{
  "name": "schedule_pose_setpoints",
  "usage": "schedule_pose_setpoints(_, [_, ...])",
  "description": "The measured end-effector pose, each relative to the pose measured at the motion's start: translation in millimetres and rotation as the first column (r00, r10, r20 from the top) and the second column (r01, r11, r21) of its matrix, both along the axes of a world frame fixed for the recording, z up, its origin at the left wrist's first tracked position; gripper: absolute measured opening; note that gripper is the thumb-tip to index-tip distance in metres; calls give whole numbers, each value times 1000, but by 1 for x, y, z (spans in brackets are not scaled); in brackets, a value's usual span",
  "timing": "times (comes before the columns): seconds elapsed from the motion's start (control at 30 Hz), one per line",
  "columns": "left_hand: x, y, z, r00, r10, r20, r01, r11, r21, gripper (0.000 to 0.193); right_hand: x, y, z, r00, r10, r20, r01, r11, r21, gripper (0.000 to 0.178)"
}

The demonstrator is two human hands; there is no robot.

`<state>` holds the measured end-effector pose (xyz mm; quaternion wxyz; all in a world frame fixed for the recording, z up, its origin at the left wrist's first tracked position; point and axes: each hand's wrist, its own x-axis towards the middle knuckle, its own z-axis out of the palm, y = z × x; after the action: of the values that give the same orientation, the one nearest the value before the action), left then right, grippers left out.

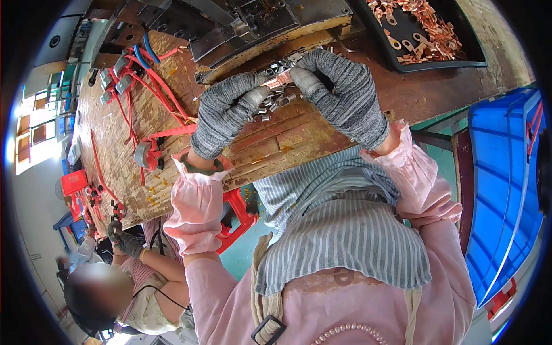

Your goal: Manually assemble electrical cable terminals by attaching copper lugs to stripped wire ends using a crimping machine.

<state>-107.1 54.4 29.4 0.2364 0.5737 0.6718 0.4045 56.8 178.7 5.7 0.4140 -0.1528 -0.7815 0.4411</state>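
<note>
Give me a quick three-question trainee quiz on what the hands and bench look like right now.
1. True or false: both the left hand and the right hand wear grey knit gloves.
2. What do the two hands hold between them? A) a copper terminal B) a blue crate C) a red stool
3. What fills the black tray at the far right of the wooden bench?

Key
1. True.
2. A; small silver-coloured metal pieces lie just beneath it.
3. Loose copper terminals.
</note>
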Motion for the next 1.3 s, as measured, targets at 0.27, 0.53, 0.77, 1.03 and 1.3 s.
schedule_pose_setpoints(0.27, [-24,-50,36,668,463,-582,-339,886,316,50,9,16,-2,990,135,46,-128,982,-142,13])
schedule_pose_setpoints(0.53, [-139,-232,-30,531,716,-453,-823,562,-76,55,5,23,-3,953,283,109,-245,930,-273,18])
schedule_pose_setpoints(0.77, [-142,-214,-16,531,837,-133,-811,547,206,35,8,38,14,953,266,142,-234,950,-209,20])
schedule_pose_setpoints(1.03, [-162,-192,118,191,822,-537,-867,398,300,47,-40,69,46,883,459,101,-305,723,-620,21])
schedule_pose_setpoints(1.3, [-215,-182,159,147,654,-742,-885,423,197,54,-66,79,55,852,488,190,-252,701,-667,24])
